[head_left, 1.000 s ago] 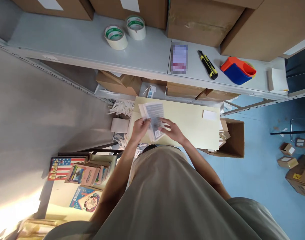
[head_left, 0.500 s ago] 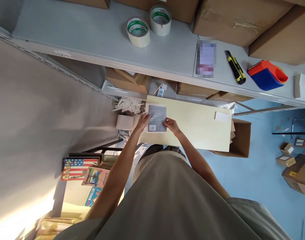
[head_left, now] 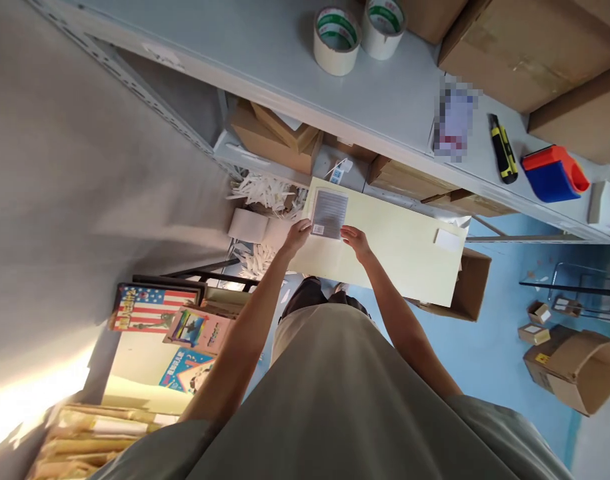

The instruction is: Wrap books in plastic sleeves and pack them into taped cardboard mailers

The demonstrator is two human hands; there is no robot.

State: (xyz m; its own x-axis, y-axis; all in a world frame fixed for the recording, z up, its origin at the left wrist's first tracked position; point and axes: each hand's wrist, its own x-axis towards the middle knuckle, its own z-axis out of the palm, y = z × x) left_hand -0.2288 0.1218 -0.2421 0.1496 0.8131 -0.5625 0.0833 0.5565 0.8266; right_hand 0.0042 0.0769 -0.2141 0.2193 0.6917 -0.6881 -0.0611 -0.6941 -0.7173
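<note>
A grey book (head_left: 329, 212) with lines of print and a white barcode faces up above the left part of a cream board (head_left: 385, 260). A pale margin shows around it, possibly a wrapper. My left hand (head_left: 298, 236) pinches the book's near left corner. At the near right corner, the fingers of my right hand (head_left: 355, 241) close on its edge. Whether the book rests fully on the board cannot be made out. A small white slip (head_left: 447, 239) lies toward the board's right end.
Above the board runs a grey shelf (head_left: 285, 73) with tape rolls (head_left: 337, 41), a yellow-black utility knife (head_left: 503, 148) and a red-blue holder (head_left: 555, 175). Shredded paper (head_left: 265, 193) lies left, picture books (head_left: 155, 308) lower left. A cardboard box (head_left: 472, 283) stands right on the blue floor.
The book has moved away from my body toward the board's far edge. Both hands have slid from its sides to its near corners. The whole view has turned and shifted.
</note>
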